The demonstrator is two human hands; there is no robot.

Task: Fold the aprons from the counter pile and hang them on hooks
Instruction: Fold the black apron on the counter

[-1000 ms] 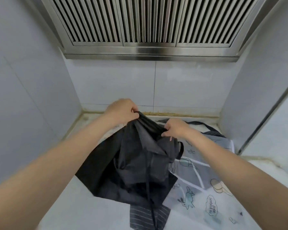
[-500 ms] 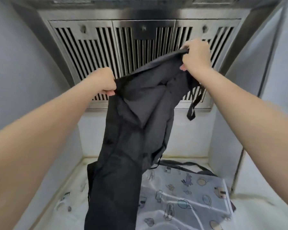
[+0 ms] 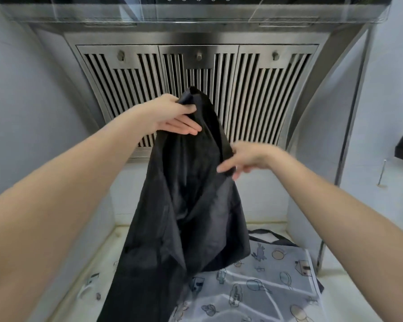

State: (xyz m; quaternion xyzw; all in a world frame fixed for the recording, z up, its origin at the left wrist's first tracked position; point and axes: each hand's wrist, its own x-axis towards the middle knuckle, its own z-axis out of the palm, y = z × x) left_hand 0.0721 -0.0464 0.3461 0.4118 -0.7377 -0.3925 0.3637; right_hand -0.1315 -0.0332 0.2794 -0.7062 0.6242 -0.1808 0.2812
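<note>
head view | worn on head | faces forward, slightly down | close to range hood (image 3: 197, 89) and counter (image 3: 358, 289)

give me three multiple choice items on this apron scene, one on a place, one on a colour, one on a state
1. Where does the patterned apron lie?
A. on the counter, under the raised apron
B. on a hook
C. over the right arm

2. What colour is the raised apron?
A. white
B. black
C. red

3. How is the raised apron held?
A. spread flat on the counter
B. hanging from the left hand, bunched at its top
C. folded into a neat square

Key: 1 A, it lies flat on the counter below the hanging cloth. 2 B, the cloth is black all over. 3 B, the left hand holds the gathered top while the right hand, fingers straight, touches its side.
</note>
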